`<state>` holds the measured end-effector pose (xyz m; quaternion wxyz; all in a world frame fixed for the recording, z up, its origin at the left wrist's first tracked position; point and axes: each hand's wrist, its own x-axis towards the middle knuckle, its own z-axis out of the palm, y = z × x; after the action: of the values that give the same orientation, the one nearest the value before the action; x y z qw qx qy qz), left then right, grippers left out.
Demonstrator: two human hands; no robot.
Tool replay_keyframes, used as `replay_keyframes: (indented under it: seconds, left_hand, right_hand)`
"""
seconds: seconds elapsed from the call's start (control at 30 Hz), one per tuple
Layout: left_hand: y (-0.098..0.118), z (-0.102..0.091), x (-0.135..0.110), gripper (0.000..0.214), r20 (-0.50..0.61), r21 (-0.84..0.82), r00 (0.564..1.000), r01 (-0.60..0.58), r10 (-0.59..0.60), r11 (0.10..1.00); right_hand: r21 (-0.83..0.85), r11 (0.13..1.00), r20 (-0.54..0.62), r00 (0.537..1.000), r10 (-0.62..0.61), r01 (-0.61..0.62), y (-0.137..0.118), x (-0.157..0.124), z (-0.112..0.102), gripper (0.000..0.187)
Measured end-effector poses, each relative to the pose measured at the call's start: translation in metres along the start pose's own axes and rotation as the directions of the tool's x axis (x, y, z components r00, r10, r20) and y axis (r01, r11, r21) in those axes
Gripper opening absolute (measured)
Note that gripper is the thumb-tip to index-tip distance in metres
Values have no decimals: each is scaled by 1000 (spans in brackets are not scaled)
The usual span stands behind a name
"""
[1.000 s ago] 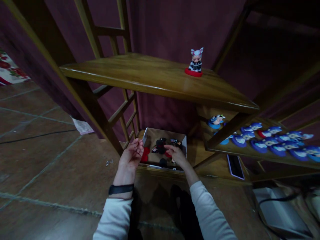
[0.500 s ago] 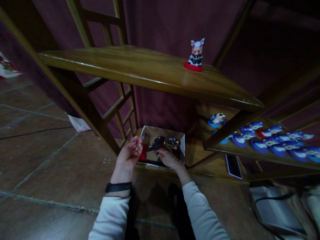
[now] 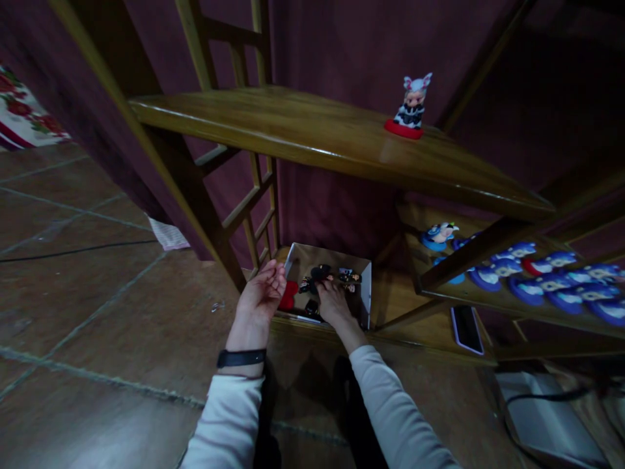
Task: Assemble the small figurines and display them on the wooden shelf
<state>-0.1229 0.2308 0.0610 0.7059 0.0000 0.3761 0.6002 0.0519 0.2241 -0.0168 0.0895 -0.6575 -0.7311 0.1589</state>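
Right now it looks like sorting-through: the right hand (image 3: pixel 334 305) reaches into the box (image 3: pixel 366 286) on the low shelf (image 3: pixel 390 296), down at a black piece (image 3: pixel 319 270) among small figures (image 3: pixel 348 276), pinching or not, I can't tell. Beside the box's left edge, the left hand (image 3: pixel 263 291) curls palm-up, its grip unclear; a sure pinch seems called for next.

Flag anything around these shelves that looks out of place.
Two things: a small pale scrap lies on the floor, like litter, and one figurine with a red base interrupts the blue and purple bases on the right-hand shelf. The dark figurines in the box lie at mixed angles, but no damage shows.
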Motion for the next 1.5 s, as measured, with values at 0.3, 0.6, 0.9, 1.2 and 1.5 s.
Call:
replay_keyframes:
  seconds: [0.3,0.6,0.9,1.2,1.5]
  left_hand:
    - [4,-1,0,20,-5,-19,1000,11,-11,1000]
    - [5,-3,0,19,21,-10,1000,12,-11,1000]
    - [-9,-3,8,19,6,152,990,-137,138,979]
    - [-44,1,15,16,103,426,969,-246,223,871]
    - [-100,-9,25,21,435,846,864,-488,252,214]
  right_hand:
    - [-40,978,93,976,-199,204,-26,13,-7,48]
    - [228,973,-8,1000,-17,18,-23,29,-14,29]
    - [998,17,59,944,326,-69,30,-45,-57,34]
    - [995,-95,44,959,279,-19,42,-50,-69,37]
    - [997,74,6,936,353,-35,43,-41,-69,27]
